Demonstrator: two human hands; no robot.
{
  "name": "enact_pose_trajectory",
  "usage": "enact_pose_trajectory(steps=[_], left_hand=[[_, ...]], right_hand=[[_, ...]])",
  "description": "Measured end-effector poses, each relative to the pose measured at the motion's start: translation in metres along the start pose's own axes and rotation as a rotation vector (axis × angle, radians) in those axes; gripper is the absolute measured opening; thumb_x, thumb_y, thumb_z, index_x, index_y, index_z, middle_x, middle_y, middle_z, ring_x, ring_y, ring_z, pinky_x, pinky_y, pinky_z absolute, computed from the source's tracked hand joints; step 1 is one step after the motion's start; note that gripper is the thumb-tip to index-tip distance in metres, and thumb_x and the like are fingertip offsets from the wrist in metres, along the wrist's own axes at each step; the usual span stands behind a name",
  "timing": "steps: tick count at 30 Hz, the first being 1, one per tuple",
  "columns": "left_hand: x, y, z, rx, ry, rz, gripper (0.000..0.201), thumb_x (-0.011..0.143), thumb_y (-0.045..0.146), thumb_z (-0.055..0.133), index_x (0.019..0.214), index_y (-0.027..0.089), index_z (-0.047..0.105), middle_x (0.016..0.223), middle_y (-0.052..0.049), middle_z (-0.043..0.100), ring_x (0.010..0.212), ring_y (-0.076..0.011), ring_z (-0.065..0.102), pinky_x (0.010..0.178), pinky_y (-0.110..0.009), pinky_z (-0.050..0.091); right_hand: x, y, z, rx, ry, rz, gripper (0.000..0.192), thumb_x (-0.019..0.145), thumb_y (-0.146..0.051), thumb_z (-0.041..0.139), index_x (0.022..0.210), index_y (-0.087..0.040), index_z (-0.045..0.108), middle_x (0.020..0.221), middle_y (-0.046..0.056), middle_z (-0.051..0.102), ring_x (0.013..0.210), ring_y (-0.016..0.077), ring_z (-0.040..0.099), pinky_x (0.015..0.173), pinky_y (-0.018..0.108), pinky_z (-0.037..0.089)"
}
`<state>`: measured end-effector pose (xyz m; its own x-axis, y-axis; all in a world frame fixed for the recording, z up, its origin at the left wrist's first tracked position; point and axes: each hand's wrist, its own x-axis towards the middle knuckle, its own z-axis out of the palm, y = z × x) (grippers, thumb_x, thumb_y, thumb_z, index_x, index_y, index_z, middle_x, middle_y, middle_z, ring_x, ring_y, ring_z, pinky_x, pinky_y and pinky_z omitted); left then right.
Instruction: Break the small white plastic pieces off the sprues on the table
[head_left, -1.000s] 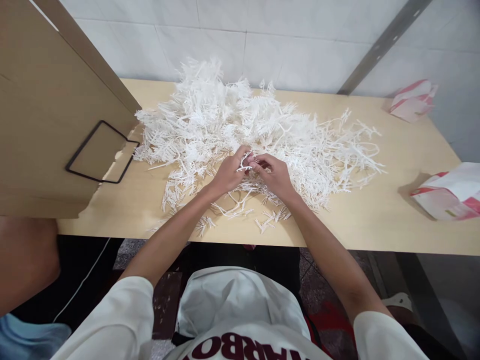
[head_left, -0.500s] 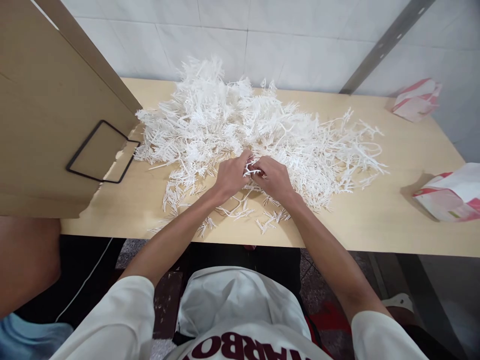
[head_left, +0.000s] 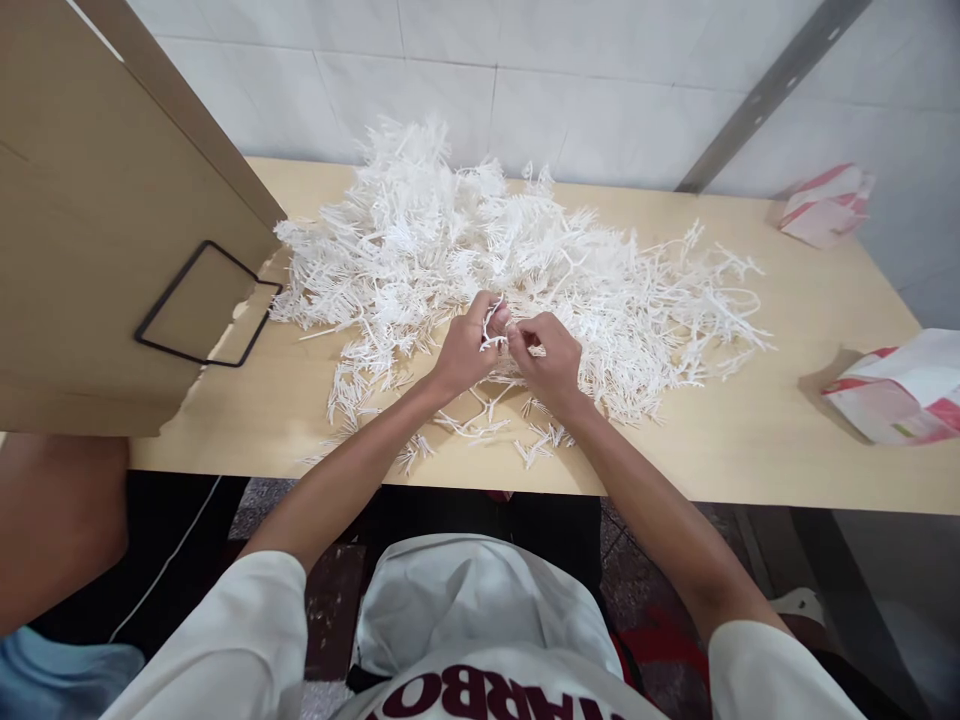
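A thin, white branching plastic piece (head_left: pixel 487 338) is pinched in my left hand (head_left: pixel 466 345), its twiggy ends sticking out below the fingers. Close beside it, my right hand (head_left: pixel 551 358) is closed, thumb and forefinger pressed together at the piece's right side. Just what lies between those right fingertips is too small to make out. Behind and around both hands spreads a large heap of white, twig-like plastic pieces (head_left: pixel 450 230). Longer bare branched stems (head_left: pixel 480 428) and small loose clusters (head_left: pixel 536 448) lie on the table in front of my wrists.
On the left a cardboard sheet (head_left: pixel 112 230) stands on the wooden table (head_left: pixel 750 430), with a black wire frame (head_left: pixel 206 300) against it. Two red-and-white paper bags (head_left: pixel 829 205) (head_left: pixel 900 390) sit at the right. A tiled wall (head_left: pixel 600 90) rises behind. Another person's arm (head_left: pixel 60 530) shows at lower left.
My hands have drawn slightly apart. My left hand has turned a little with the white piece, and my right fingers have shifted into a pinch at its side.
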<state>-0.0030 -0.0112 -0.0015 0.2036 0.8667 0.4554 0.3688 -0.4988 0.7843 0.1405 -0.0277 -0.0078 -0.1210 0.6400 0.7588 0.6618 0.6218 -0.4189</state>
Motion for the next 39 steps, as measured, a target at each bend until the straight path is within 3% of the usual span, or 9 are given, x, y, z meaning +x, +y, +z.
enact_pose_trajectory(steps=[3,7,11,15,19,22,26,34,39], left_hand=[[0.004,-0.007,-0.002,-0.128,-0.028,-0.004,0.015,0.096,0.038,0.041,0.099,0.023,0.043,0.084,0.0,0.058,0.059,-0.007,0.053,0.055,-0.021,0.043],[0.007,-0.01,-0.006,-0.146,-0.07,0.02,0.018,0.097,0.04,0.038,0.103,0.023,0.043,0.091,-0.001,0.057,0.067,-0.0075,0.056,0.059,-0.02,0.045],[0.007,-0.011,-0.01,-0.046,-0.165,0.109,0.019,0.094,0.034,0.044,0.109,0.022,0.044,0.095,-0.003,0.059,0.076,-0.0108,0.057,0.07,-0.024,0.047],[0.006,-0.009,-0.015,0.016,-0.249,0.091,0.028,0.091,0.028,0.048,0.117,0.022,0.043,0.102,-0.005,0.062,0.084,-0.0131,0.06,0.074,-0.024,0.045],[0.008,-0.006,-0.016,0.132,-0.21,0.031,0.02,0.09,0.026,0.049,0.109,0.021,0.05,0.092,-0.003,0.064,0.074,-0.0129,0.058,0.069,-0.024,0.042],[0.01,-0.006,-0.015,0.168,-0.187,0.071,0.012,0.089,0.025,0.048,0.096,0.02,0.056,0.088,-0.003,0.064,0.076,-0.0134,0.057,0.071,-0.025,0.042],[0.012,-0.006,-0.014,0.122,-0.131,0.129,0.009,0.081,0.014,0.05,0.086,0.018,0.056,0.089,-0.004,0.062,0.081,-0.0144,0.056,0.074,-0.026,0.041],[0.013,-0.003,-0.013,-0.101,-0.197,-0.041,0.008,0.083,0.02,0.046,0.076,0.019,0.049,0.067,0.002,0.051,0.065,-0.0116,0.048,0.062,-0.024,0.039],[0.006,0.001,-0.013,0.185,-0.203,0.075,0.009,0.078,0.012,0.047,0.08,0.019,0.052,0.083,-0.002,0.059,0.075,-0.0145,0.052,0.064,-0.027,0.036]], right_hand=[[0.002,0.0,-0.002,0.247,-0.071,0.276,0.015,0.09,-0.036,0.054,0.087,-0.023,0.062,0.079,0.0,0.065,0.066,0.0109,0.057,0.064,0.027,0.047],[0.006,0.006,-0.006,0.444,-0.124,0.404,0.021,0.087,-0.042,0.057,0.095,-0.024,0.064,0.086,0.0,0.067,0.072,0.0113,0.062,0.068,0.027,0.051],[0.008,0.007,-0.007,0.384,-0.16,0.364,0.023,0.082,-0.044,0.065,0.093,-0.023,0.067,0.089,0.001,0.069,0.072,0.0111,0.061,0.067,0.026,0.051],[0.01,0.006,-0.008,0.31,-0.131,0.325,0.02,0.082,-0.041,0.066,0.092,-0.023,0.068,0.09,0.002,0.069,0.07,0.0108,0.06,0.065,0.027,0.051],[0.01,0.006,-0.009,0.239,-0.114,0.268,0.02,0.085,-0.04,0.062,0.09,-0.023,0.069,0.087,0.003,0.069,0.069,0.0112,0.059,0.063,0.027,0.05],[0.009,0.007,-0.008,0.205,-0.101,0.257,0.022,0.084,-0.043,0.063,0.089,-0.022,0.068,0.085,0.002,0.068,0.068,0.0113,0.058,0.061,0.027,0.049],[0.009,0.008,-0.007,0.173,-0.147,0.243,0.025,0.084,-0.046,0.063,0.089,-0.022,0.068,0.083,0.003,0.068,0.068,0.0121,0.059,0.062,0.027,0.049],[0.013,0.008,-0.013,0.216,-0.221,0.201,0.019,0.087,-0.038,0.059,0.086,-0.021,0.069,0.079,0.002,0.068,0.066,0.0115,0.058,0.063,0.026,0.047],[0.008,0.011,-0.007,0.043,-0.202,0.167,0.002,0.076,-0.022,0.062,0.077,-0.02,0.062,0.071,0.0,0.063,0.059,0.0114,0.051,0.058,0.026,0.041]])
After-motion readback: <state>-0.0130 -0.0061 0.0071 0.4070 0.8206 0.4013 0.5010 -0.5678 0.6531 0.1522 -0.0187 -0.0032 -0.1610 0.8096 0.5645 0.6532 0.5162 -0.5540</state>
